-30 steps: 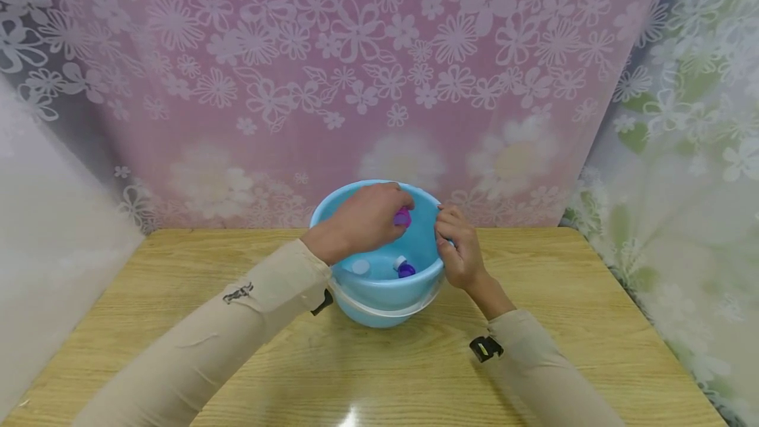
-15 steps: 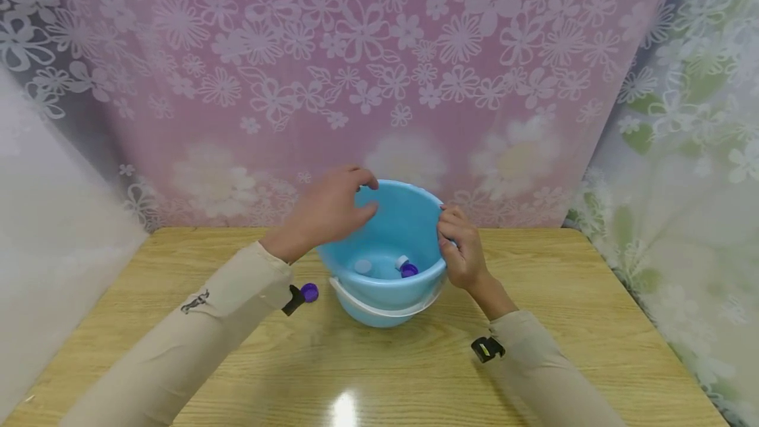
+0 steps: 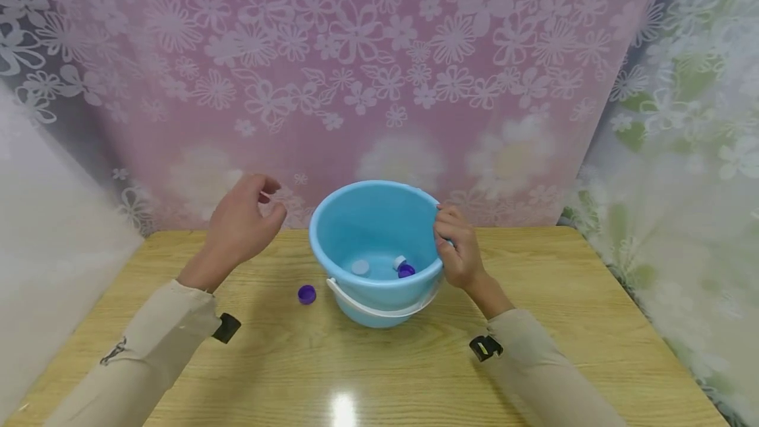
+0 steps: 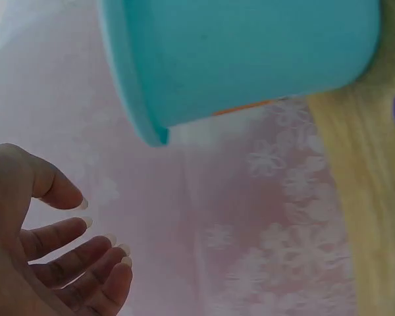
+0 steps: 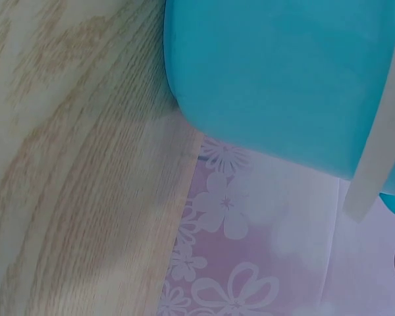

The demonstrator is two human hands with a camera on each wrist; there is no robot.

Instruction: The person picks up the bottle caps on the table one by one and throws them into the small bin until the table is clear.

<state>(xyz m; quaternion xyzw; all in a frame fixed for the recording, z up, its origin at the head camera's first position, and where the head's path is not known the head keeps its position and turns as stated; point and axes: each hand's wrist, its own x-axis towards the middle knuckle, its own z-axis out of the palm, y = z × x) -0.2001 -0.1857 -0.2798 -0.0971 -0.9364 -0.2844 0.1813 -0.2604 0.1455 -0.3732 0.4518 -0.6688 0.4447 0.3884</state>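
Observation:
A light blue bucket [image 3: 379,302] with a white handle [image 3: 379,312] stands on the wooden table. My right hand [image 3: 459,249] grips its rim on the right side, the thumb outside. To the left of the bucket my left hand [image 3: 243,219] hovers above the table with nothing in it. Its fingers [image 4: 85,263] are loosely bent and apart from the thumb, as the left wrist view shows. Inside the bucket lie a white disc-like cap [image 3: 360,267], a small white cap [image 3: 400,261] and a purple cap [image 3: 406,271]. Another purple cap [image 3: 306,294] lies on the table.
The wooden table [image 3: 379,374] ends at a pink flowered curtain [image 3: 367,84] behind the bucket. Pale flowered cloth [image 3: 700,183] hangs on the right, and a white surface [image 3: 53,249] rises on the left. Each wrist wears a black strap mount [image 3: 486,348].
My left hand has let go of a pink cap over the bucket and moved out to the left. The purple cap on the table has come into sight. My right hand keeps its grip.

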